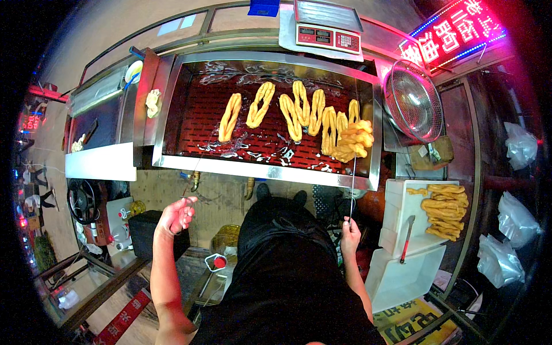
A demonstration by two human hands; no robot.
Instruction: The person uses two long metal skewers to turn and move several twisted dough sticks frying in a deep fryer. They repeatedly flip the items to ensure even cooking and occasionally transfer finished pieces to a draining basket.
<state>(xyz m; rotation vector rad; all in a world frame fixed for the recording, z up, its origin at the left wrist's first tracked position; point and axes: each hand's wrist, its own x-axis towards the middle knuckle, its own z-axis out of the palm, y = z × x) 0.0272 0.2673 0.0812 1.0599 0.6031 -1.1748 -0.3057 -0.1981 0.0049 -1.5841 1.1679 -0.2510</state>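
Note:
My right hand (351, 236) grips a thin metal rod (354, 183). Its far end reaches over the front rim of a rectangular metal fryer (267, 169) to a clump of golden fried dough twists (351, 142). My left hand (177, 214) is closed around the looped end of another thin metal rod (188, 199), held in front of the fryer's left side; its far end is hard to make out. Several long looped dough pieces (291, 117) lie in the dark oil, spread from the middle to the right. At the far left a paler dough twist (230, 117) lies apart.
A wire strainer (414, 101) stands right of the fryer. White tubs (394, 215) sit at lower right, one with fried dough (446, 211) and a red-handled tool (406, 241). Behind are a scale (327, 36) and rail. Raw dough (152, 103) rests on the left ledge.

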